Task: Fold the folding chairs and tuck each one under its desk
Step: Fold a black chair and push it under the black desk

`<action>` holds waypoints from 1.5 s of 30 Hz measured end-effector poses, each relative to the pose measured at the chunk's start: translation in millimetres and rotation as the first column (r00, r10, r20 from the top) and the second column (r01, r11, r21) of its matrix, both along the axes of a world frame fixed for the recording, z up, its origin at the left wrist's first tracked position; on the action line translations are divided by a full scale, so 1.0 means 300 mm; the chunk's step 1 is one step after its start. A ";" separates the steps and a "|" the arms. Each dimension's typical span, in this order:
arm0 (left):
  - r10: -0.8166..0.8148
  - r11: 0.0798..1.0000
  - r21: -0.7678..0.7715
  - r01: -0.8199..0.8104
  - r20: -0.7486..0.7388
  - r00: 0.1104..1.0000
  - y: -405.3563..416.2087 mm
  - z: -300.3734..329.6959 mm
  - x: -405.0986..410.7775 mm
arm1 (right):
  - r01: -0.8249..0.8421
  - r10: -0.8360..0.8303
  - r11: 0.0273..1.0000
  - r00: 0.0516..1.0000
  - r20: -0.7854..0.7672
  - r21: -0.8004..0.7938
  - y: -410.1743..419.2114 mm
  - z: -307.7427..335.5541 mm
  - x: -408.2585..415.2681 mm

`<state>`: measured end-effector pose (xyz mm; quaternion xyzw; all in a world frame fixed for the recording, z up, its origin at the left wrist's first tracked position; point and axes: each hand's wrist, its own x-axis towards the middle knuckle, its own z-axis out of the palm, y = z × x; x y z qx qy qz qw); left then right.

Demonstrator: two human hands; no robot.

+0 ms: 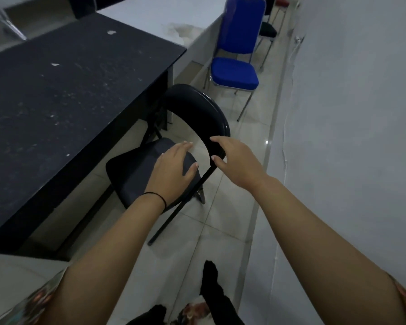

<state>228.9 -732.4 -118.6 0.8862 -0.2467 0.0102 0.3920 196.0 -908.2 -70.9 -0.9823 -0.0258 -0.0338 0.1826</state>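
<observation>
Head view, single frame.

Step in hand: folding of the black folding chair (150, 165), judged at its start; the seat lies flat and the legs are spread.

Hands: left hand (174, 170) rests palm-down on the near right part of the seat, fingers straight and relaxed. Right hand (232, 160) grips the near end of the curved backrest, thumb below and fingers curled over its edge.

Location: chair stands on the tiled floor directly ahead of both hands, seat partly under the dark counter (68, 90) to the left of the left hand.

Next move, judged: lift the seat toward the backrest while the right hand steadies the frame, then slide it under.

Appearance: glossy black backrest, matte padded seat, thin black tube legs.

Also present: blue chair (234, 71), well beyond the hands.
</observation>
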 end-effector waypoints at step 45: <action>0.249 0.858 0.434 -0.273 0.112 0.962 -0.781 -0.282 0.711 | -0.898 0.903 0.389 0.416 -0.108 -0.208 -0.494 -0.325 1.562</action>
